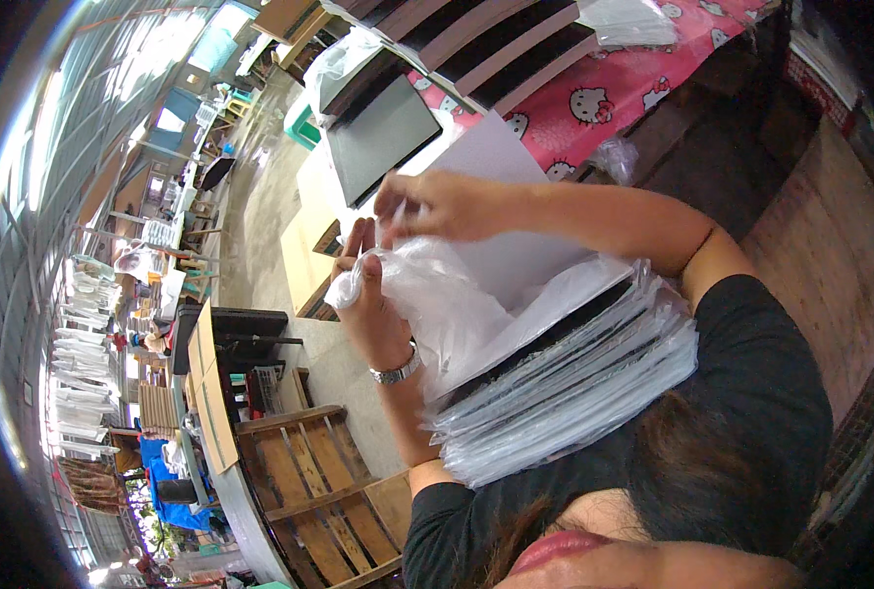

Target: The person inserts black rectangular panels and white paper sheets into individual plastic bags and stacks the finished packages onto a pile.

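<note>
My left hand (366, 299), with a metal watch at the wrist, grips a crumpled clear plastic bag (437, 304) by its edge. Close above it, my right hand (447, 204) has its fingers curled in, pinching thin film of the same bag; its fingertips are partly blurred. The bag drapes over the near part of a flat white panel (491, 167). Against my body lies a stack of plastic-wrapped flat panels (574, 383), with a dark edge showing at its top. Just beyond my hands is a flat black panel (378, 135).
A pink patterned tablecloth (604, 118) covers the table at upper right, bearing a row of dark, light-edged panels (496, 49) and clear plastic bags (628, 22). Cardboard boxes (309, 236) stand left of my hands. A wooden pallet (319, 491) lies at lower left.
</note>
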`<action>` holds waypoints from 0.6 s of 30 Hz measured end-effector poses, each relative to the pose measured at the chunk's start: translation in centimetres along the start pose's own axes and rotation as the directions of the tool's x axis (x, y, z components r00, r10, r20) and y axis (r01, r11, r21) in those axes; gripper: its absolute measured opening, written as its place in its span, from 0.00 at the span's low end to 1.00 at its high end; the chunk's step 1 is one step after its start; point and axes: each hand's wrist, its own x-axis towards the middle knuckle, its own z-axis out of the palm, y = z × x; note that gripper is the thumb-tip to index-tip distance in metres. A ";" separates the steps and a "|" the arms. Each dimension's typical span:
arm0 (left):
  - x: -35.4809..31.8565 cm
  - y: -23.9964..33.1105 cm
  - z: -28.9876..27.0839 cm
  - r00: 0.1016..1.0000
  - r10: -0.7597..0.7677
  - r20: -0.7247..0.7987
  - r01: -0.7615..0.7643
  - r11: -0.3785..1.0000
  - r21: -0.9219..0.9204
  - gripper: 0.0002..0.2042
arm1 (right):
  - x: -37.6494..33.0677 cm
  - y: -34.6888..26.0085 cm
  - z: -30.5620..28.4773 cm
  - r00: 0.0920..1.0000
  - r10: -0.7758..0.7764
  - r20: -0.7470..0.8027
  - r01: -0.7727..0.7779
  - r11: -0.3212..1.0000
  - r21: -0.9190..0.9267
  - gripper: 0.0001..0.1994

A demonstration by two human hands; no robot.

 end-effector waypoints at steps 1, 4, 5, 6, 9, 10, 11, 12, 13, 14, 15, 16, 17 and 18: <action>0.2 -0.3 -0.3 0.999 0.025 0.021 -0.026 1.000 0.011 0.07 | -0.5 -0.8 0.8 1.000 -0.014 0.018 0.016 0.993 -0.120 0.11; -0.1 -0.1 -0.3 0.998 0.000 0.062 -0.002 0.999 0.033 0.07 | -0.1 0.9 0.1 0.990 -0.053 -0.130 0.052 0.999 -0.011 0.10; -0.1 0.1 -0.1 0.997 -0.026 0.074 0.023 0.999 0.037 0.07 | 0.1 0.6 -0.7 0.987 0.004 -0.161 0.006 0.998 0.068 0.09; -0.1 0.6 0.2 0.995 -0.096 0.028 0.096 0.995 -0.010 0.11 | 0.2 0.3 -1.4 0.983 0.048 -0.177 -0.026 0.992 0.126 0.10; 0.0 0.3 0.3 0.995 -0.096 -0.031 0.093 0.993 -0.076 0.12 | 0.0 1.1 0.2 0.998 0.035 -0.050 -0.028 0.991 0.128 0.10; 0.1 0.1 0.2 0.997 -0.076 -0.026 0.074 0.995 -0.060 0.12 | -0.9 -0.5 1.0 0.999 -0.032 -0.011 0.032 0.998 -0.061 0.12; 0.2 -0.2 0.1 0.998 -0.056 -0.022 0.055 0.998 -0.043 0.12 | -1.0 0.1 1.5 0.996 -0.093 0.009 0.092 0.970 -0.223 0.12; 0.3 -0.3 0.0 0.999 -0.035 -0.018 0.035 0.999 -0.026 0.12 | -0.7 1.1 1.5 0.996 -0.079 -0.028 0.072 0.978 -0.194 0.11; 0.3 -0.3 0.1 0.999 -0.034 -0.003 0.034 0.999 0.030 0.12 | -0.4 1.4 0.8 0.996 -0.062 -0.071 0.049 0.985 -0.165 0.10; 0.2 -0.2 0.1 0.999 -0.033 0.013 0.032 0.996 0.087 0.13 | -0.2 1.7 -0.1 0.997 -0.002 -0.080 -0.005 0.996 -0.089 0.09; 0.1 -0.1 0.1 0.999 -0.033 0.028 0.029 0.989 0.143 0.13 | -0.1 1.9 -1.2 0.995 0.058 -0.085 -0.059 0.998 -0.011 0.08; 0.0 -0.2 -0.3 0.999 -0.036 0.010 0.034 0.986 0.164 0.13 | 0.1 1.8 -1.5 0.990 0.117 -0.078 -0.111 0.991 0.071 0.06; -0.1 -0.6 -1.0 0.999 -0.039 -0.008 0.040 0.982 0.184 0.13 | 0.0 1.6 -1.2 0.991 0.068 -0.115 -0.075 0.996 -0.056 0.06; -0.1 -1.0 -1.7 0.999 -0.042 -0.025 0.046 0.978 0.204 0.14 | -0.1 1.4 -0.7 0.989 0.014 -0.146 -0.041 0.982 -0.183 0.05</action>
